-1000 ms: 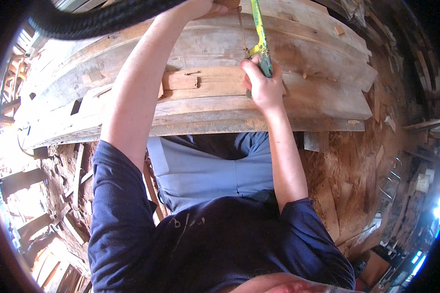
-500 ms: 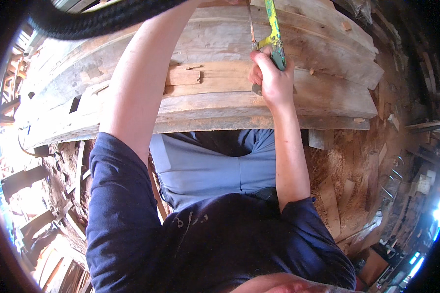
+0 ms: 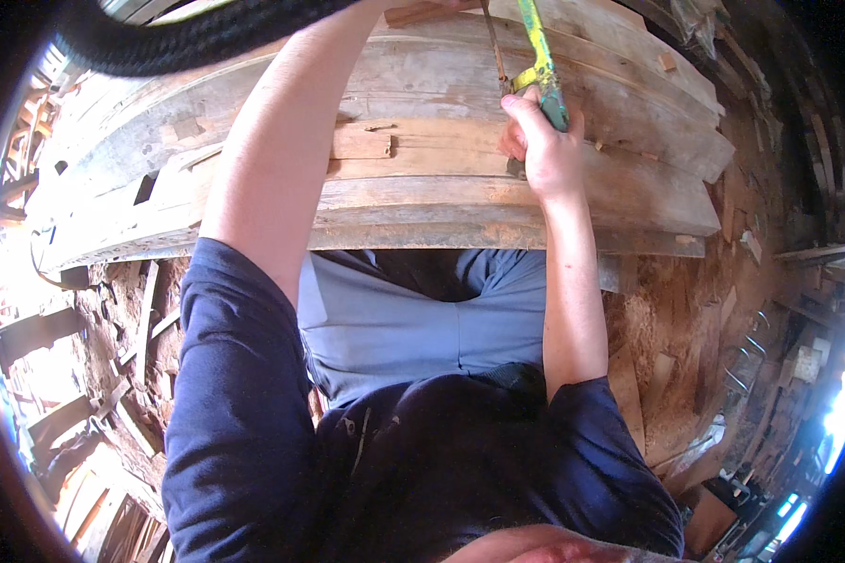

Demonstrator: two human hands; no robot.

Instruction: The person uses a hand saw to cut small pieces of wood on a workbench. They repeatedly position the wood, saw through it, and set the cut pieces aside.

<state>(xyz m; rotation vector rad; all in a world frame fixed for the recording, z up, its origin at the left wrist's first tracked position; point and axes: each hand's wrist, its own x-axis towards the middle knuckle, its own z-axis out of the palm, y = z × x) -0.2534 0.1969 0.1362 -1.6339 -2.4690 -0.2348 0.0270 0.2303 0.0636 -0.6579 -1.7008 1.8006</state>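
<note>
My right hand (image 3: pixel 546 141) is closed round the handle of a hacksaw (image 3: pixel 538 42) with a worn yellow-green frame. Its thin, rusty brown blade runs up beside the frame and out past the top edge, so where the blade meets anything is hidden. My left arm (image 3: pixel 282 141) reaches across the planks to the top of the view. Only a sliver of my left hand (image 3: pixel 455 4) shows there, beside a reddish-brown strip of wood (image 3: pixel 427 13); its fingers are cut off by the picture's edge.
Long weathered planks (image 3: pixel 441 192) lie side by side before my lap. A short board scrap (image 3: pixel 361 145) rests on them. A black braided hose (image 3: pixel 197 42) crosses the upper left. Sawdust and wood offcuts (image 3: pixel 662 375) cover the ground at right; more scrap timber lies at left.
My right hand and the hacksaw have shifted slightly to the right. The reddish-brown strip of wood at the top edge now shows more. My left arm has moved a little to the right.
</note>
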